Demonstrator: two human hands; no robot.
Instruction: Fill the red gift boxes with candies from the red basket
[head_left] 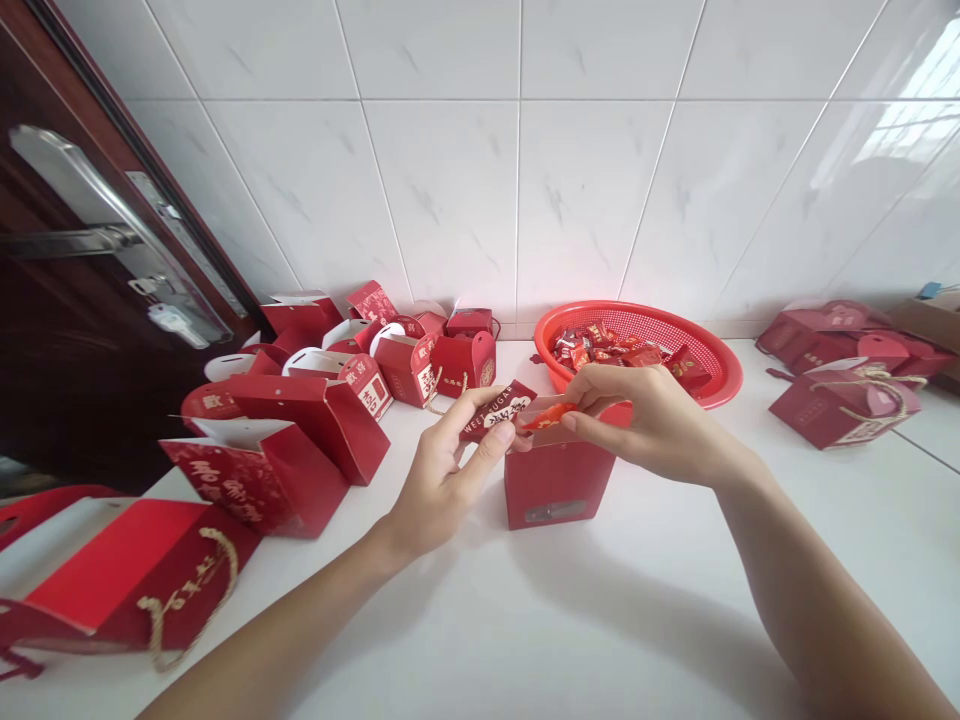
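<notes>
Between the thumb and fingers of my left hand [450,470] is a dark red wrapped candy [491,412] with white lettering. My right hand [652,425] pinches an orange-red wrapped candy [546,416]. Both hands are close together, over the top of a red gift box [559,480] that stands upright on the white table and has a small window low on its front. The hands hide much of the box's top. Behind my right hand, a red plastic basket [720,365] holds many wrapped candies [592,345].
Several red gift boxes [262,480] with open tops crowd the left side, the nearest box [135,570] having a rope handle. On the right sit several closed red boxes [844,405]. White tiled wall [442,180] bounds the table [450,640] behind; a dark door [90,330] stands at left.
</notes>
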